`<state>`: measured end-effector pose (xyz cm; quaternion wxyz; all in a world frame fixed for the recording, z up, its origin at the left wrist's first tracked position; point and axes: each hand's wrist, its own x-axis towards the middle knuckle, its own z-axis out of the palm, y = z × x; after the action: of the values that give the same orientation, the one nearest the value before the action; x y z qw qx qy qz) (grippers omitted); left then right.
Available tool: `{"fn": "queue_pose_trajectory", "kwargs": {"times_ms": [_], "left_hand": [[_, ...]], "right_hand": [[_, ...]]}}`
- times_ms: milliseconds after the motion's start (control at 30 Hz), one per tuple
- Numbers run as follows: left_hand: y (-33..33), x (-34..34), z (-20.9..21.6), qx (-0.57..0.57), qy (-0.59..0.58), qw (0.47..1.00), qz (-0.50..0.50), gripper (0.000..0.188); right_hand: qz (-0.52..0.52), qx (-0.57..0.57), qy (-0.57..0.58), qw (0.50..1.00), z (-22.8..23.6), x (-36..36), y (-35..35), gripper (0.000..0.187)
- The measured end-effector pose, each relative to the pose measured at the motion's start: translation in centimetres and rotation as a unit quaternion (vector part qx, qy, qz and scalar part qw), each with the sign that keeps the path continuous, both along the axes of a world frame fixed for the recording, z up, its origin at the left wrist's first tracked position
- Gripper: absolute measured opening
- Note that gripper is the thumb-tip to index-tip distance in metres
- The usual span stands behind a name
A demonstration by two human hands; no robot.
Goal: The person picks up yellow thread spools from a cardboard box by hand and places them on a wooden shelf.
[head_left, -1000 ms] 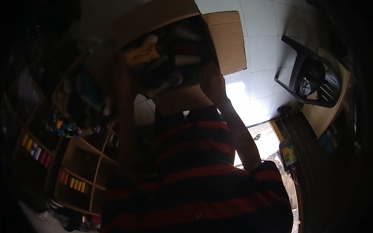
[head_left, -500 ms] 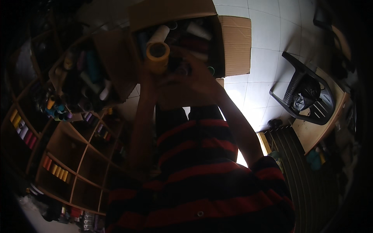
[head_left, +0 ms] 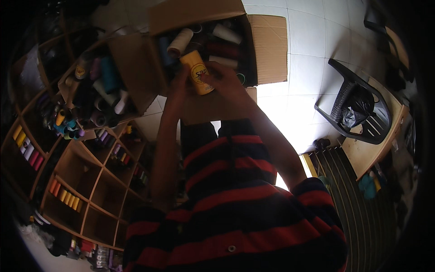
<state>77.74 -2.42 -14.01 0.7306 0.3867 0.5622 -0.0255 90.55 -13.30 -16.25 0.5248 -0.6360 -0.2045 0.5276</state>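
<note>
The left hand (head_left: 178,81) and right hand (head_left: 229,81) have fingers clamped around the yellow tube (head_left: 195,70) by the box (head_left: 270,50); a soft, even squeeze suits it.

The right hand (head_left: 225,79) hides part of the yellow cylinder (head_left: 194,65); the left hand's (head_left: 178,84) fingertips are lost in shadow. The upper edge cuts off 1 flap (head_left: 195,17); the lower edge, the striped shirt (head_left: 235,229).
</note>
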Motion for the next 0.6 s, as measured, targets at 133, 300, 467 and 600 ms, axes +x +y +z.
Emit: {"fn": "queue_pose_trajectory", "kwargs": {"times_ms": [133,300,467,600], "left_hand": [[0.7,0.6,-0.1,0.027,-0.018,0.999,-0.042,0.056],[1.2,0.4,-0.2,-0.071,-0.110,0.990,0.045,0.051],[0.7,1.8,-1.1,-0.073,-0.127,0.988,0.050,0.047],[-0.4,2.4,-1.7,-0.041,-0.098,0.994,0.025,0.045]], "right_hand": [[0.013,0.002,-0.152,0.988,2.2,0.2,-0.9,0.046],[0.052,-0.332,-0.401,0.852,3.6,2.3,-4.8,0.046],[0.145,-0.389,-0.446,0.793,2.0,0.8,-6.3,0.046],[0.232,-0.400,-0.446,0.766,0.8,-0.8,-6.1,0.046]]}}
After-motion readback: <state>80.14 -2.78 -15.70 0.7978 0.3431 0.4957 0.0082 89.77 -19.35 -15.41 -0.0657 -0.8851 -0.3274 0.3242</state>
